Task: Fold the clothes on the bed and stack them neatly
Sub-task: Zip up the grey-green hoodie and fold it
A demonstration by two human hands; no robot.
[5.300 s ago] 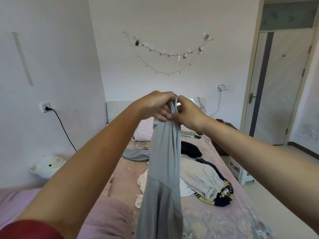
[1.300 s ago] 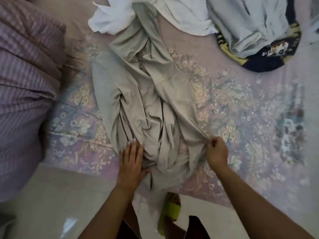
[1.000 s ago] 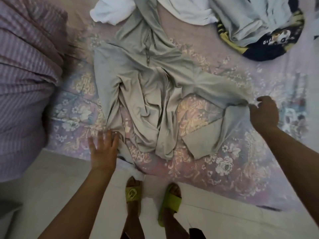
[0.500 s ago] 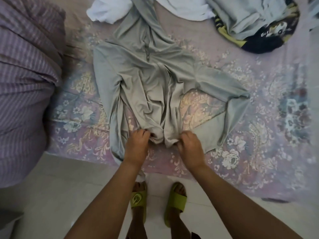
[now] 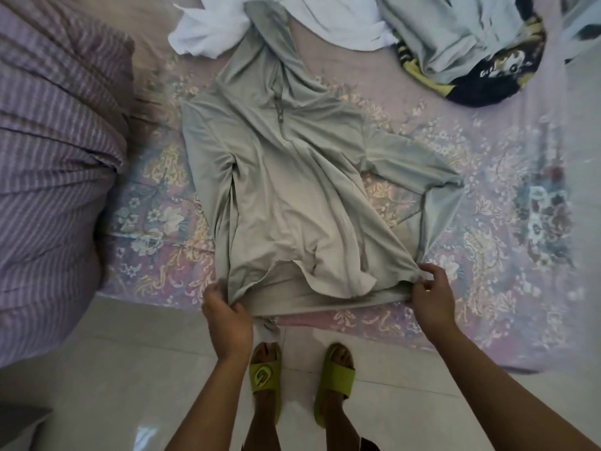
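On the bed's floral sheet (image 5: 487, 177), both hands pull the hem of a grey-green zip top (image 5: 292, 190) flat at the near edge

At the hem's left corner the left hand (image 5: 227, 315) has its fingers curled round the cloth, and at the right corner the right hand (image 5: 429, 296) pinches it between thumb and fingers; the top lies front up, zip (image 5: 279, 117) running down from the collar, its hood reaching toward a white garment (image 5: 211, 30), one sleeve bent out to the right, the body wrinkled. Beyond it at upper right lies a pale grey garment with a dark printed part (image 5: 487, 70). A striped purple quilt (image 5: 55, 157) is bunched at the left. Feet in green slippers (image 5: 335, 379) stand on the pale tile floor (image 5: 113, 369)
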